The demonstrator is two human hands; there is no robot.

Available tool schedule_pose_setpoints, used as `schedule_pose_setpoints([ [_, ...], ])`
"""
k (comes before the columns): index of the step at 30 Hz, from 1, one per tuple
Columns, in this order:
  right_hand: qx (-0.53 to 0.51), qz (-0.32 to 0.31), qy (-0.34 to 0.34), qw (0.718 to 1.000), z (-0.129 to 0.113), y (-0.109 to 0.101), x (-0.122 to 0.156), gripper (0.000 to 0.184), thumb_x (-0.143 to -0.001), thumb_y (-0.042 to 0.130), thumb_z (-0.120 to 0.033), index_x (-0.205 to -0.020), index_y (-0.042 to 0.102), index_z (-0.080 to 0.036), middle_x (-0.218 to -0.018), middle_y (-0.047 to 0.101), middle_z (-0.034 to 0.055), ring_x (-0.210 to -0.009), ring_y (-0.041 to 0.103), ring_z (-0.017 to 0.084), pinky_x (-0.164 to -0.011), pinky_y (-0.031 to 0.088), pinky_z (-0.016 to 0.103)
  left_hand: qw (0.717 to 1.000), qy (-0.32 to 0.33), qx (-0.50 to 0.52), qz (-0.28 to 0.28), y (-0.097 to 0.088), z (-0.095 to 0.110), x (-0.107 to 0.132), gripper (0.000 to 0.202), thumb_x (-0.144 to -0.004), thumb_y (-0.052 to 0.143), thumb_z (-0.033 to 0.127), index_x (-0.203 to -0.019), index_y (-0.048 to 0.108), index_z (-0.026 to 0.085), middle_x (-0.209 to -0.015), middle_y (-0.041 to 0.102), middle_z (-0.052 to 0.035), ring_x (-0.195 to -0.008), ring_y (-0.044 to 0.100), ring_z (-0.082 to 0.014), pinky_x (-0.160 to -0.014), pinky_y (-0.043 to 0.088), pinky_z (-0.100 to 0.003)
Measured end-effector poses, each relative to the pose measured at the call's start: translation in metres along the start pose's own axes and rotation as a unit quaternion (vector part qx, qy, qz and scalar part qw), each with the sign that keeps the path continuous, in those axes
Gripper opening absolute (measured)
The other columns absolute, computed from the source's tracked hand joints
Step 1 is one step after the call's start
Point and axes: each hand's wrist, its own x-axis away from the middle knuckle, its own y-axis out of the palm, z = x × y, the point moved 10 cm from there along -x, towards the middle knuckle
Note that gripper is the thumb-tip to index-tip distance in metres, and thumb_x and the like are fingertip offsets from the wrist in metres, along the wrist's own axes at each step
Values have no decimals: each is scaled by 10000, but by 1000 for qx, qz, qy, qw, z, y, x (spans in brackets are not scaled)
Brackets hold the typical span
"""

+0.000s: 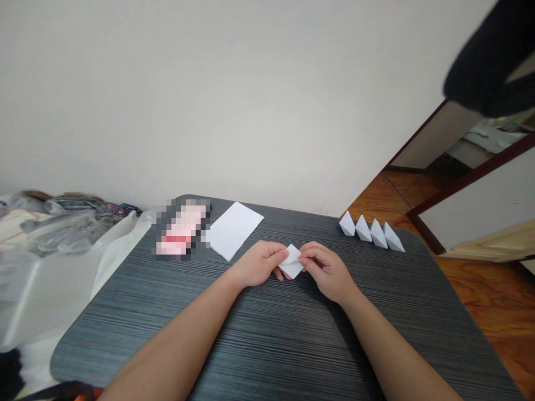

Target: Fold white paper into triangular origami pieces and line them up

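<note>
Between my two hands is a small folded piece of white paper [292,262], roughly diamond-shaped with a crease across it. My left hand [261,263] pinches its left side, thumb on top and fingers partly hidden beneath. At its right corner, the thumb and fingertips of my right hand [328,268] are closed on the edge. Several pointed folded paper shapes [363,228] stand in a row to the right on the table. A stack of white paper sheets [234,231] lies to the left, beyond my left hand.
The dark wood-grain table [267,345] has rounded corners and meets a pale wall [251,100]. A blurred pink rectangular item [181,231] lies at the table's back left. Plastic-wrapped bundles [62,245] crowd the left side. Wooden floor [493,301] shows on the right.
</note>
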Motion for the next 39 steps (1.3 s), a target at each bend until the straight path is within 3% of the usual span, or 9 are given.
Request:
schedule_pose_setpoints([
  [11,43,53,20,997,1,-7,0,116,-876,496,-195,-790,573,-186,-762,545,29,-706,520,157,-651,410,291,1000,4,11,-11,3,-3,-1,389,-894,414,418,-921,615,86,-766,668,-105,-671,649,-167,-566,512,-257],
  [17,53,67,15,996,1,-10,-1,112,-871,497,-193,-780,563,-188,-729,532,18,-687,510,154,-645,400,291,1000,15,-4,-18,7,-1,0,287,-798,600,331,-977,616,107,-788,673,-80,-679,630,-143,-596,497,-235],
  [23,48,65,20,997,0,-8,0,120,-875,493,-201,-785,571,-186,-725,532,14,-677,511,147,-634,398,283,1000,2,-21,-8,6,-2,0,295,-870,480,358,-917,612,99,-734,673,-81,-626,625,-137,-576,495,-241],
  [31,5,72,76,994,16,-6,6,97,-874,498,-238,-888,583,-195,-753,575,28,-651,536,146,-561,415,257,1000,-4,-17,-4,5,-4,0,316,-878,461,378,-912,604,99,-705,671,-75,-601,623,-130,-570,498,-240],
  [39,-20,75,89,993,20,-4,7,102,-868,512,-254,-907,585,-195,-780,600,39,-620,550,138,-515,424,238,1000,-7,-23,-2,5,-1,0,303,-879,462,364,-905,605,98,-705,673,-77,-603,620,-130,-581,499,-245],
])
